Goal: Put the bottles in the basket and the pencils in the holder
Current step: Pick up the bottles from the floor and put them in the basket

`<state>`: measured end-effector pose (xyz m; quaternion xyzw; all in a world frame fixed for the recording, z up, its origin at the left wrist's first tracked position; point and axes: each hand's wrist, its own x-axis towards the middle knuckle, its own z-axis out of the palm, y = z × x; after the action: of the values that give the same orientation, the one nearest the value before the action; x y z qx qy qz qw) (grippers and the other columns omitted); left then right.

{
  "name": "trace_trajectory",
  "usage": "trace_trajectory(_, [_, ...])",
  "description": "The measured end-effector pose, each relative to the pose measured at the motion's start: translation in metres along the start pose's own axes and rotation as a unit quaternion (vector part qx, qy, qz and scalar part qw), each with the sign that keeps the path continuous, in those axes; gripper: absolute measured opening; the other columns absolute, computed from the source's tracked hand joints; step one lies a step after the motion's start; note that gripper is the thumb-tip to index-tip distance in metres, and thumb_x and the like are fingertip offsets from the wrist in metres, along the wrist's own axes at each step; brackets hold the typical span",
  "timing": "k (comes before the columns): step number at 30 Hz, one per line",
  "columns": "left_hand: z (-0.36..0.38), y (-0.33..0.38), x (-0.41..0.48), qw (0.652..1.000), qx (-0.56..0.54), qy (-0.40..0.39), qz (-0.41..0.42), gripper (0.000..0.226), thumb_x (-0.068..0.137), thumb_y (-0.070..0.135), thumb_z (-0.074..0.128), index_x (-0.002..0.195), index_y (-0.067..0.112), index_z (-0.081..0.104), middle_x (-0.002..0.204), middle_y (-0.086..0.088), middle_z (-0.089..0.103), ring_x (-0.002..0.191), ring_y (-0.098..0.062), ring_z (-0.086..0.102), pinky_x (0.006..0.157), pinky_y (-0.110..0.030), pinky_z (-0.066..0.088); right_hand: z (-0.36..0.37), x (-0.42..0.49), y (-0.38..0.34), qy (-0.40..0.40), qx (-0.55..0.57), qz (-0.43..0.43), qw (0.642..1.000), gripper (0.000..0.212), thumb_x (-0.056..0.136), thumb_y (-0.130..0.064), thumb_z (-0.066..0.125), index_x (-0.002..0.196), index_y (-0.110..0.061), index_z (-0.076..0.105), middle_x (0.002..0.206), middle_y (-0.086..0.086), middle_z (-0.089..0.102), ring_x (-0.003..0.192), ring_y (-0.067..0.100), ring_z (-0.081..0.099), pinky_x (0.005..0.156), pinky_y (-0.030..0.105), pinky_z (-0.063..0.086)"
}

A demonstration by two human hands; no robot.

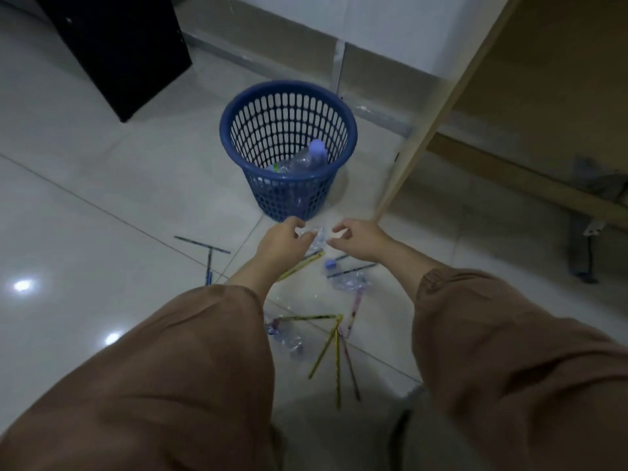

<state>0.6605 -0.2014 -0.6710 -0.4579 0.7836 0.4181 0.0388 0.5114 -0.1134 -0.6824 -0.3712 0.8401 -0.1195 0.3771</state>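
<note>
A blue slotted basket stands on the floor by the wall, with clear bottles inside it. Just in front of it, my left hand pinches a crumpled clear bottle. My right hand hovers beside that bottle with fingers curled apart, holding nothing. Nearer me lie a second crushed bottle with a purple cap and a third bottle, partly hidden by my left sleeve. Several pencils are scattered around: yellow pencils, a pink pencil and blue pencils. No holder is in view.
A dark cabinet stands at the back left. A light wooden desk panel slants down on the right, close to the basket, with a lower wooden rail behind it. The floor is glossy pale tile.
</note>
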Motion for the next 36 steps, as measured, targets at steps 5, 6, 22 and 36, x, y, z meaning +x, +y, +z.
trace_trajectory(5, [0.040,-0.048,0.050,0.999,0.047,0.009,0.024,0.048,0.094,0.044,0.051,0.133,0.016,0.050,0.128,-0.012,0.060,0.113,-0.028,0.058,0.089,-0.031,0.044,0.050,0.073,0.062,-0.051,-0.121,-0.006,0.991,0.060,0.082,-0.052,0.065,0.133,-0.023,0.052,0.130,0.004,0.059,0.114,0.023,0.057,0.098,0.030,0.044])
trace_trajectory(6, [0.046,-0.055,0.058,0.998,0.051,0.010,0.028,0.048,0.094,0.044,0.051,0.134,0.016,0.050,0.129,-0.011,0.060,0.114,-0.028,0.057,0.088,-0.029,0.042,0.059,0.084,0.073,-0.064,-0.154,-0.008,0.986,0.062,0.082,-0.054,0.065,0.135,-0.023,0.051,0.133,0.004,0.058,0.119,0.024,0.055,0.100,0.032,0.043])
trace_trajectory(22, [0.083,-0.081,0.117,0.994,0.100,-0.003,0.051,0.055,0.090,0.048,0.056,0.131,0.012,0.054,0.139,-0.009,0.052,0.126,-0.027,0.048,0.100,-0.031,0.038,0.150,0.142,0.152,-0.076,-0.373,-0.028,0.924,0.102,0.060,-0.047,0.086,0.140,-0.013,0.034,0.144,0.018,0.036,0.118,0.035,0.055,0.094,0.036,0.047])
trace_trajectory(36, [0.091,-0.089,0.127,0.990,0.112,-0.086,-0.014,0.054,0.093,0.043,0.054,0.132,0.006,0.053,0.136,-0.016,0.052,0.123,-0.031,0.052,0.100,-0.036,0.043,0.142,0.147,0.136,-0.055,0.025,-0.123,0.991,0.030,0.078,-0.028,0.074,0.108,-0.026,0.071,0.098,0.004,0.069,0.085,0.018,0.063,0.073,0.022,0.047])
